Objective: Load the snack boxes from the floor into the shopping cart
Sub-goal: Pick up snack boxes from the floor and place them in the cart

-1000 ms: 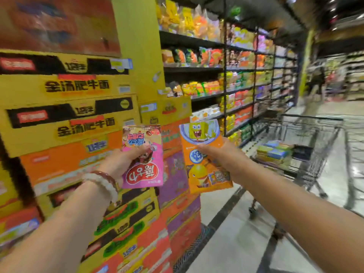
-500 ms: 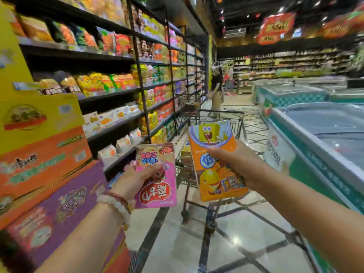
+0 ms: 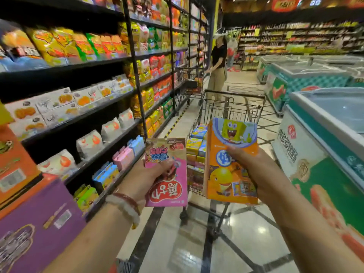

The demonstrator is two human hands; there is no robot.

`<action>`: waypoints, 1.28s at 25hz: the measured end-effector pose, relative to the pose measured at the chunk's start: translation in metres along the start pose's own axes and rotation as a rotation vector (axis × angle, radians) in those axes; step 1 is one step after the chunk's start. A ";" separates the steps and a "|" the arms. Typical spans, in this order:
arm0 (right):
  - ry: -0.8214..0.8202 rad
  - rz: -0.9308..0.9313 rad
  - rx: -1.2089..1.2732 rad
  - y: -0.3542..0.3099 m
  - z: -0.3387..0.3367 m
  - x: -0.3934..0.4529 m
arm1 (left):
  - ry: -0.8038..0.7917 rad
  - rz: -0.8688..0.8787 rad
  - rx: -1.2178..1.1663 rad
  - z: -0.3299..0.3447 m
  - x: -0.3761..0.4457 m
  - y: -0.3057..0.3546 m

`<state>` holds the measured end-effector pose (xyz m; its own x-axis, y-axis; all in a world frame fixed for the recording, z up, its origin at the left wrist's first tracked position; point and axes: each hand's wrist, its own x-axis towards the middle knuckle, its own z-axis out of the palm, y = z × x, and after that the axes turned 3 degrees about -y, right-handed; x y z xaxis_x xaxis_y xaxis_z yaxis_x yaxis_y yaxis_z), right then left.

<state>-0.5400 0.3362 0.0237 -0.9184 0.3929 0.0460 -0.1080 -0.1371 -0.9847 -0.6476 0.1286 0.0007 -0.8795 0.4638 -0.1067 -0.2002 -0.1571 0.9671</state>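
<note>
Several boxes already lie stacked in the shopping cart (image 3: 226, 107) (how many remain is unseen). Two more wait just short of it — the left hand (image 3: 151, 174) grips a pink box (image 3: 171, 190), the right hand (image 3: 254, 170) an orange box (image 3: 226, 174).

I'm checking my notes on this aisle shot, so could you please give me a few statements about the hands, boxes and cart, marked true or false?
1. The left hand holds a pink snack box. True.
2. The right hand is empty. False: it grips an orange snack box with a cartoon sponge figure on it.
3. The shopping cart already holds stacked boxes. True.
4. Both boxes already lie in the cart. False: both are held in the air on the near side of it.
5. The chest freezers stand to the left of the aisle. False: they are on the right; the snack shelves are on the left.
</note>
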 end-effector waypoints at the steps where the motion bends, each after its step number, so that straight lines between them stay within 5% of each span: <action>1: 0.022 0.009 0.008 0.007 0.003 0.025 | -0.018 -0.018 0.003 -0.005 0.027 0.002; 11: 0.136 0.068 0.064 0.077 -0.041 0.238 | -0.149 -0.217 0.051 0.017 0.274 -0.038; 26: 0.226 0.411 0.067 0.188 -0.141 0.514 | -0.151 -0.530 0.116 0.066 0.606 -0.132; 32: 0.381 0.586 0.134 0.237 -0.195 0.603 | -0.032 -0.370 0.317 0.105 0.703 -0.151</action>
<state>-1.0452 0.7178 -0.2142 -0.6453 0.5073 -0.5712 0.2950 -0.5242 -0.7989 -1.1904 0.5704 -0.1957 -0.7595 0.4657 -0.4542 -0.3511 0.2943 0.8889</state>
